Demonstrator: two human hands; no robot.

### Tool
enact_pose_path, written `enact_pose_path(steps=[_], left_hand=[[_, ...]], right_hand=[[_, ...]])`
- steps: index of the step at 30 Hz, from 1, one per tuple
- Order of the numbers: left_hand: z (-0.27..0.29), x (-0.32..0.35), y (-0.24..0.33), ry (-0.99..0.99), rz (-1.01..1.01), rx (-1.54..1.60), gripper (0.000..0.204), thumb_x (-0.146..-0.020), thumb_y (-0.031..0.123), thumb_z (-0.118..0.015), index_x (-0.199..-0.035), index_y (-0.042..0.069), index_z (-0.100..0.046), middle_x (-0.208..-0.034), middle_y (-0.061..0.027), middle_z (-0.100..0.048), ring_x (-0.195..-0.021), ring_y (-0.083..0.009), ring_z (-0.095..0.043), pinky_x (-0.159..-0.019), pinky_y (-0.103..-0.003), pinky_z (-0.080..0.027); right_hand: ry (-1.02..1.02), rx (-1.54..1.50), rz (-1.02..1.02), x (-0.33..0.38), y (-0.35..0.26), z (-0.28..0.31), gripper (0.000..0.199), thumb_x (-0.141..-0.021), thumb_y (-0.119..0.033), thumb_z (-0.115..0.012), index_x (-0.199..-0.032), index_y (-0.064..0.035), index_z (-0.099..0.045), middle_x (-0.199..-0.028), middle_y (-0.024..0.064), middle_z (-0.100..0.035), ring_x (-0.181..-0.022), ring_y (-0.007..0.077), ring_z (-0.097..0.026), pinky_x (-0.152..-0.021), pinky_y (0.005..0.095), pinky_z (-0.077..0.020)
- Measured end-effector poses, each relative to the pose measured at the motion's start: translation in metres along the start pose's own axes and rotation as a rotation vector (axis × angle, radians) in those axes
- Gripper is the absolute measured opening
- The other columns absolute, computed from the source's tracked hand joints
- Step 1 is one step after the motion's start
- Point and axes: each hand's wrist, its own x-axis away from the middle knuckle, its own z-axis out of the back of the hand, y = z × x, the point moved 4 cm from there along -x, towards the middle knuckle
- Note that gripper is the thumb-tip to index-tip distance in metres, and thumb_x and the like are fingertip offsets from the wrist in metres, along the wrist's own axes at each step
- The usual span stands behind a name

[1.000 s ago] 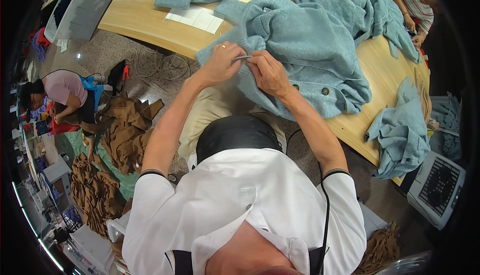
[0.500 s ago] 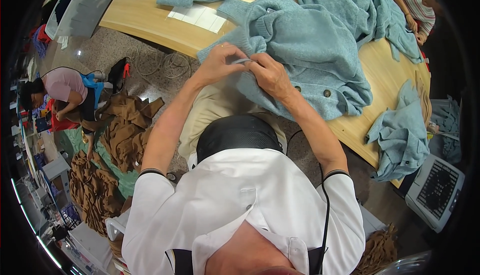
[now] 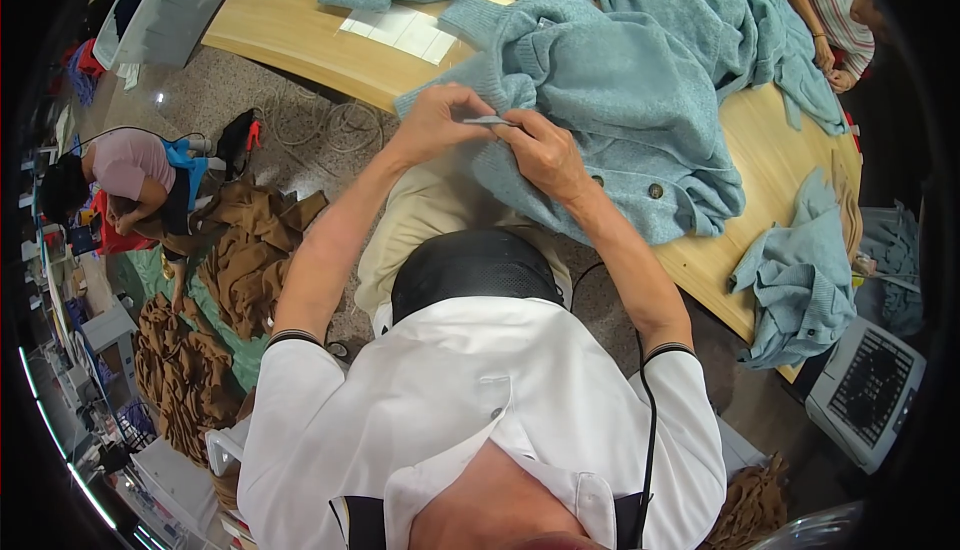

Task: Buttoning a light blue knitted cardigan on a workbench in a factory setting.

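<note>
A light blue-green knit cardigan (image 3: 620, 80) with dark buttons lies at the table's near edge, part of it hanging toward my lap. Over that edge, my left hand (image 3: 438, 128) is closed in a pinch at one end of a thin grey-blue strip (image 3: 487, 121). The other end sits between the thumb and finger of my right hand (image 3: 546, 157), whose back hides part of the cardigan. Whether the strip belongs to the cardigan or is a separate piece, I cannot tell.
More blue-green knitwear covers the far side of the wooden table (image 3: 290, 15), beside white paper labels (image 3: 400, 34). Another knit piece (image 3: 800, 275) hangs off the right corner near a grey keypad device (image 3: 868, 390). Brown garments (image 3: 185, 375) lie at left by a bending person (image 3: 135, 165); another person (image 3: 840, 15) stands far right.
The strip between my hands has turned from slanted to nearly level. Both hands stay in almost the same place, and the cardigan lies as before.
</note>
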Motion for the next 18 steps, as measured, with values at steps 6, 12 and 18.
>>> enact_pose_path(steps=[6,12,18], left_hand=[[-0.001,0.003,0.004,0.113,-0.063,-0.188,0.030,-0.071,0.011,-0.097,-0.096,0.007,-0.082,-0.088,-0.0031,-0.073,-0.086,-0.0143,-0.064,-0.078,-0.030,-0.049],[-0.002,0.003,-0.003,0.192,-0.158,-0.234,0.030,-0.070,0.021,-0.097,-0.090,0.007,-0.081,-0.083,-0.0074,-0.072,-0.079,-0.0213,-0.064,-0.072,-0.036,-0.049],[-0.005,0.004,-0.001,0.212,-0.174,-0.324,0.031,-0.070,0.017,-0.098,-0.087,0.004,-0.076,-0.083,-0.0070,-0.070,-0.079,-0.0211,-0.064,-0.074,-0.034,-0.050]], right_hand=[[-0.020,-0.018,-0.071,0.000,0.002,-0.001,0.022,-0.085,-0.001,-0.071,-0.106,-0.0069,-0.074,-0.106,0.0096,-0.072,-0.089,0.0287,-0.074,-0.071,0.0384,-0.0617],[0.005,-0.017,-0.086,0.002,0.005,-0.003,0.024,-0.083,0.001,-0.071,-0.105,-0.0074,-0.074,-0.102,0.0088,-0.071,-0.085,0.0282,-0.074,-0.069,0.0383,-0.0615],[0.030,-0.035,-0.105,-0.002,0.002,0.000,0.018,-0.088,0.007,-0.069,-0.102,-0.0046,-0.072,-0.099,0.0098,-0.071,-0.083,0.0300,-0.073,-0.070,0.0395,-0.0612]])
